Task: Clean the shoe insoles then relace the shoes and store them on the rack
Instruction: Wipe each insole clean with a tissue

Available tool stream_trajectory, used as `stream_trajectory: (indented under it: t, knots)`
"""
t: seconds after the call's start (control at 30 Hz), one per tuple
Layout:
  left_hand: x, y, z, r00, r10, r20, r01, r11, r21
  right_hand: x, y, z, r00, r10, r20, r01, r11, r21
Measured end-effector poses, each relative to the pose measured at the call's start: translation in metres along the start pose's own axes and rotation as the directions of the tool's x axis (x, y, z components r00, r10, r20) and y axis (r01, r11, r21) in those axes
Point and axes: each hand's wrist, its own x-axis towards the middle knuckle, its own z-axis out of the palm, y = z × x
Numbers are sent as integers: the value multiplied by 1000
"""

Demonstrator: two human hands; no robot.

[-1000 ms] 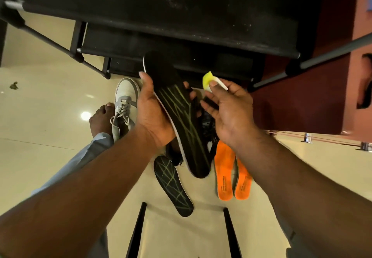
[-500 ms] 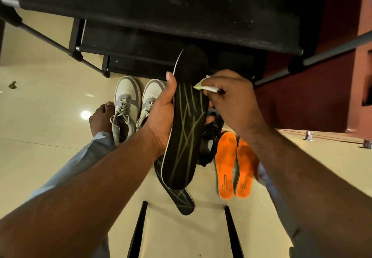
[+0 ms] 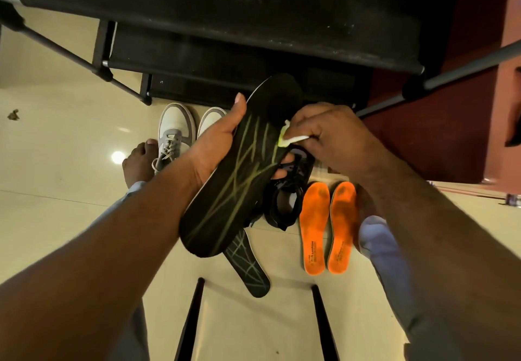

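— Where's the insole [image 3: 236, 169] right now?

— In my left hand [image 3: 217, 149], held up over the floor [image 3: 56, 191] in front of the rack [image 3: 253, 22]. My palm is under its middle, my thumb runs up one long edge and my fingertips curl round the other edge from below.

— And your right hand [image 3: 329, 135]?

— It pinches a small sponge [image 3: 290, 138], white with a yellow face, against the upper part of the insole near the toe end.

— How does it handle?

— I judge it light and bendy, foam with a fabric top. Held only at the heel it would likely flop under the rubbing, so gripping it across the waist with my palm behind seems best. The sponge is soft and small, so a fingertip pinch is enough.

— Slippery?

— Probably not; the fabric face looks matte. If the sponge is wet, the underside may get slick, but I cannot tell whether it is.

— What else is waiting?

— The matching insole [image 3: 248, 265] lies on the floor below, partly hidden by the one I hold. Two orange insoles [image 3: 327, 225] lie side by side to its right, a black shoe [image 3: 284, 200] sits between, and grey sneakers [image 3: 176, 132] stand near the rack.
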Motion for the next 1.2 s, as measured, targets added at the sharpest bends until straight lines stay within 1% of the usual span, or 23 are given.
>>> stream_trajectory:
  t: [0.03,0.13,0.17,0.2,0.27,0.3,0.33,0.43,0.47,0.5,0.57,0.6,0.63,0.8,0.83,0.9,0.97,1.0,1.07,1.1,1.17,1.2]
  knots:
    - [-1,2,0,1000,-1,-18,1,1000,14,0,-4,2,1000,-26,8,26,1000,-4]
    - [0,3,-1,996,46,-71,-42,998,55,0,-21,9,989,-120,87,116,992,45]
    - [1,3,-2,996,52,-76,-48,997,54,1,-20,10,991,-111,79,108,993,39]
    - [1,3,-2,996,50,-78,-47,998,39,2,-15,9,997,-69,44,68,998,15]
    - [1,1,-1,997,46,-66,-45,999,7,2,-2,6,997,52,-58,-55,998,-44]
    - [2,0,-1,997,49,-67,-50,999,-7,2,-3,6,993,90,-83,-94,994,-51]
    - [1,-1,-1,996,52,-71,-54,998,-30,2,-7,8,993,94,-76,-97,995,-31]
    - [1,-6,-2,994,79,-72,-86,991,-105,1,-29,15,999,24,35,-28,995,96]
    - [2,-7,-2,994,87,-70,-96,987,-130,2,-29,16,998,42,38,-45,994,100]
    - [3,-8,-3,994,92,-58,-100,983,-154,3,-24,17,995,101,6,-101,991,88]
    - [6,-12,-2,995,93,-35,-98,977,-189,3,-11,18,962,259,-91,-253,964,78]
    - [7,-15,-1,995,96,-35,-101,974,-200,2,-9,20,943,312,-118,-301,948,99]
    - [8,-17,-1,994,103,-47,-111,973,-203,1,-12,23,934,330,-139,-314,941,129]
    - [6,-21,2,992,113,-57,-124,962,-243,4,-53,39,940,259,-221,-190,938,291]
    - [5,-21,3,992,114,-46,-122,962,-243,5,-54,39,949,232,-213,-167,944,283]
    - [5,-22,7,993,118,-13,-118,964,-239,5,-46,37,965,195,-176,-164,970,177]
    - [5,-24,10,992,127,-2,-124,964,-237,4,-29,35,957,234,-169,-227,972,60]
    - [7,-25,9,992,130,-1,-126,962,-244,3,-22,34,947,267,-180,-265,964,33]
    - [8,-26,7,991,135,4,-129,957,-260,2,-23,34,930,302,-209,-297,953,58]
    - [9,-27,6,991,134,-1,-129,955,-269,3,-32,35,932,284,-225,-268,958,101]
    - [10,-28,3,993,120,-8,-118,955,-273,4,-56,39,952,187,-241,-147,974,174]
    - [10,-29,2,993,115,-4,-112,957,-267,4,-66,40,963,134,-234,-93,980,176]
